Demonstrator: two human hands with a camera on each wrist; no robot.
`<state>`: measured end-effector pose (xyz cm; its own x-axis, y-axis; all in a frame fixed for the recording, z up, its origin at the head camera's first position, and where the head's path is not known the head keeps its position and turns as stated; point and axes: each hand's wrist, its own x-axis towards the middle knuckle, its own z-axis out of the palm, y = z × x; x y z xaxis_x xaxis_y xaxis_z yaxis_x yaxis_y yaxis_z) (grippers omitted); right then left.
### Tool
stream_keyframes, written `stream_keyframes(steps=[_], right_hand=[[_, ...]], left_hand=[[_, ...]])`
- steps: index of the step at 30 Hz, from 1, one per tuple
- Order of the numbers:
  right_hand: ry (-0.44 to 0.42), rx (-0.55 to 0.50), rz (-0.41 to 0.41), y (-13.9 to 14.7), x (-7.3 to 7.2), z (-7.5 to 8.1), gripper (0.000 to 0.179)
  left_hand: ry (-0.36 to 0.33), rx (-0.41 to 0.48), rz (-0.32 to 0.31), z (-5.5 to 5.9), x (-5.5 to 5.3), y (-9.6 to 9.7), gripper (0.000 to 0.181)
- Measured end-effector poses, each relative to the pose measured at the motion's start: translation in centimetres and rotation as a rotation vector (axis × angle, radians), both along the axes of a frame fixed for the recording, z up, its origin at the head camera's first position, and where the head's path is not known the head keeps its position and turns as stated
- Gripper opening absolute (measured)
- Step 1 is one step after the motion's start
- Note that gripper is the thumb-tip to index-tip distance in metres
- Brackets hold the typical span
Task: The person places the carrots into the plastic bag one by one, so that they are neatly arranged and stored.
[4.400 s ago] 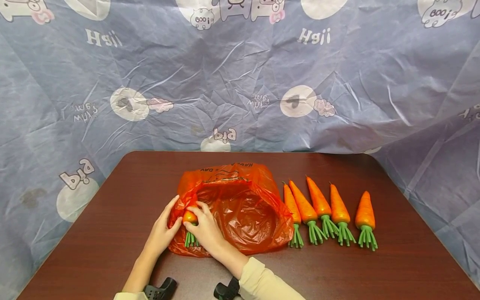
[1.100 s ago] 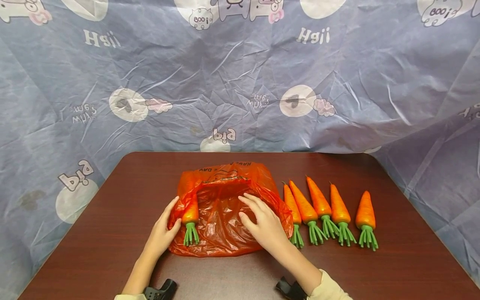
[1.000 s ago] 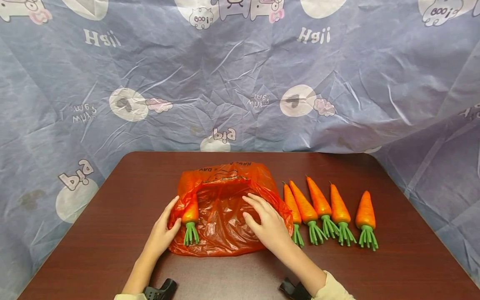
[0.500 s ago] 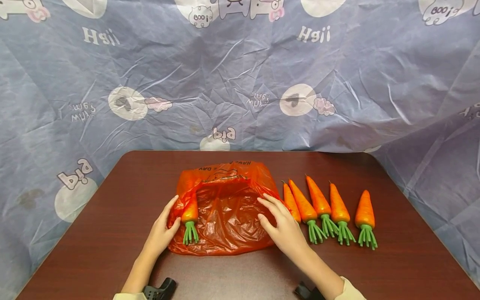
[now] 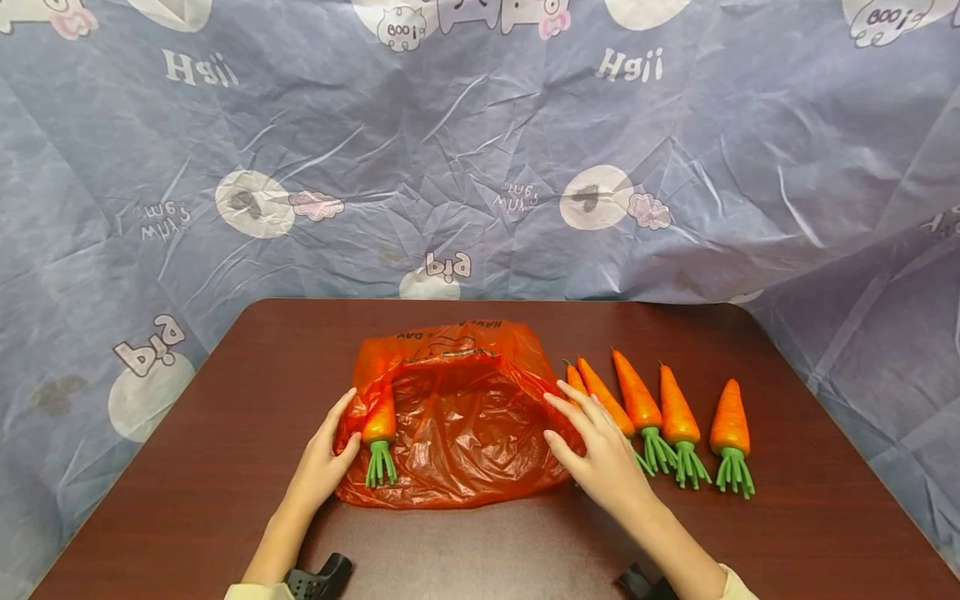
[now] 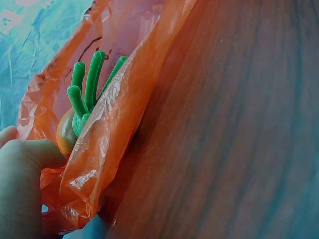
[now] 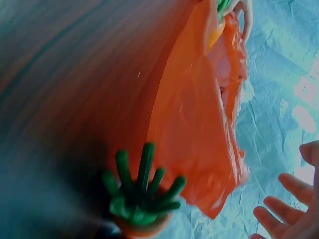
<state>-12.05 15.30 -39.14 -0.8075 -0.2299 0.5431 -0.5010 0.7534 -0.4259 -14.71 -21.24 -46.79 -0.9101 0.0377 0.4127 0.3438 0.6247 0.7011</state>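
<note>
An orange-red plastic bag (image 5: 472, 450) lies on its side, its mouth facing me. Just inside its left edge is a carrot (image 5: 379, 427), green stalks toward me. My left hand (image 5: 321, 467) holds the bag's left edge, fingers outside and thumb by the carrot's thick end; the left wrist view shows the thumb (image 6: 47, 153) against the film. My right hand (image 5: 606, 467) hovers with spread fingers over the bag's right edge and partly covers the two nearest loose carrots. In the right wrist view it holds nothing, with a carrot's green stalks (image 7: 142, 194) beside it.
To the bag's right, several loose carrots lie in a row, among them an upright-pointing one (image 5: 637, 396), another (image 5: 678, 408) and the rightmost (image 5: 731, 421). The brown table (image 5: 262, 375) ends at a printed cloth backdrop (image 5: 465, 167).
My right hand has let go of the carrot at the bag's left side and moved right across the mouth to the right edge. The carrot stays inside; my left hand has kept its place.
</note>
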Motion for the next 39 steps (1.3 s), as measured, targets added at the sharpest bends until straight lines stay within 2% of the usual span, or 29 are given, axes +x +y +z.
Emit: stream_keyframes(steps=[8,15,18,25,33,35,39], right_hand=[[0.034,0.019,-0.033,2.4,-0.3,0.0,0.046],[0.023,0.025,-0.094,4.7,-0.4,0.0,0.045],[0.014,0.029,-0.113,5.7,-0.5,0.0,0.045],[0.014,0.037,-0.151,7.9,-1.0,0.1,0.042],[0.009,0.037,-0.172,9.9,-1.5,0.2,0.042],[0.010,0.041,-0.181,10.3,-1.6,0.3,0.042],[-0.012,0.042,-0.203,11.1,-1.5,0.2,0.041]], left_hand=[[0.000,0.006,0.002,0.6,0.3,0.3,0.066],[0.022,0.011,0.001,2.8,1.6,1.3,0.061],[0.023,0.014,0.001,3.1,1.8,1.4,0.061],[0.011,0.019,-0.004,2.8,1.6,1.3,0.061],[0.002,0.033,-0.008,3.1,1.7,1.3,0.061],[-0.005,0.039,-0.008,2.7,1.5,1.2,0.062],[-0.014,0.024,0.003,1.1,0.6,0.5,0.064]])
